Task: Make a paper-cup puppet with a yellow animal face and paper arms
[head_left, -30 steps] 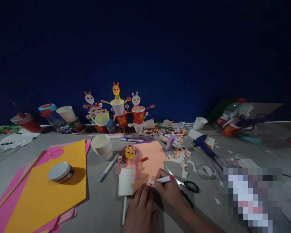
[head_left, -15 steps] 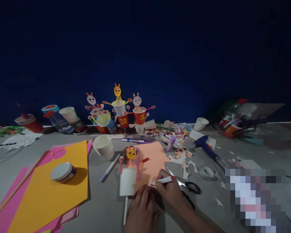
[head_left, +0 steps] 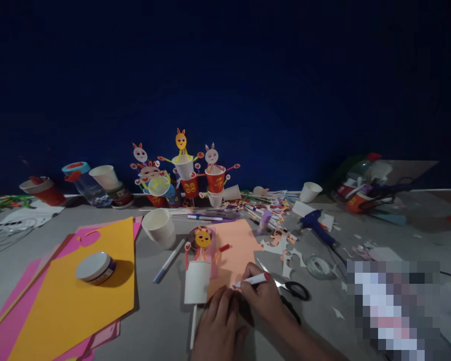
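Note:
My right hand [head_left: 265, 297] grips a white marker with a red end [head_left: 252, 280], its tip touching the near edge of a peach paper sheet [head_left: 235, 247]. My left hand [head_left: 218, 323] lies flat beside it, fingers pressing on the paper's near edge. Just left of my hands lies a white paper cup puppet [head_left: 197, 281] with a yellow animal face [head_left: 203, 238] and a stick poking out below.
Scissors [head_left: 291, 288] lie right of my right hand. A tape roll [head_left: 317, 265], blue glue gun [head_left: 315, 223], paper scraps and markers fill the right. Orange and pink sheets [head_left: 78, 296] with a round tin [head_left: 95, 267] lie left. Finished cup puppets [head_left: 190, 175] stand at the back.
Both hands stay nearly in place; the marker tip has shifted only slightly on the peach paper. The view has moved a little.

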